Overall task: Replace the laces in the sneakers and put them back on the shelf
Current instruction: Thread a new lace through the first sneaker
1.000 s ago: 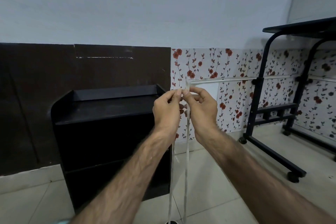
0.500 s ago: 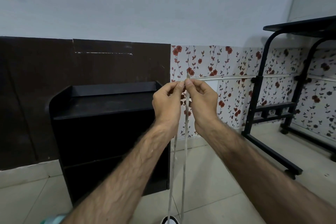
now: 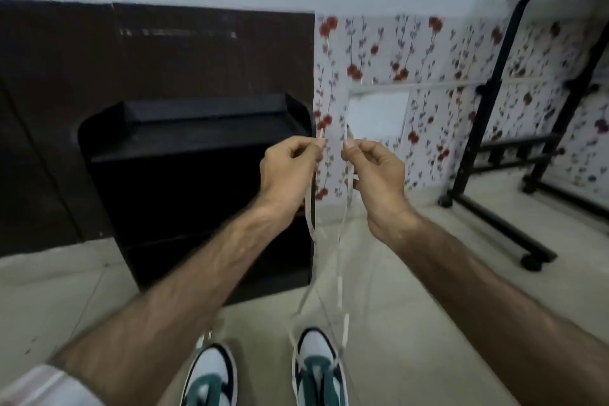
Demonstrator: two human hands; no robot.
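Note:
Both hands are raised in front of me. My left hand point(image 3: 290, 168) pinches one end of a white lace point(image 3: 339, 260), and my right hand point(image 3: 375, 171) pinches the other end a little to the right. The two strands hang down to the right sneaker point(image 3: 318, 369), white, black and green, standing on the floor. The left sneaker point(image 3: 211, 376) stands beside it, partly behind my left forearm. A low black shelf unit point(image 3: 197, 181) stands against the wall behind my left hand.
A black metal stand on castors point(image 3: 487, 208) occupies the right side, under a dark tabletop. Floral wallpaper covers the lower wall behind my hands, dark brown panelling the left. Pale floor tiles lie around the sneakers.
My hands have drawn apart, separating the two lace ends that were held together. The view has tilted down, bringing both sneakers into sight.

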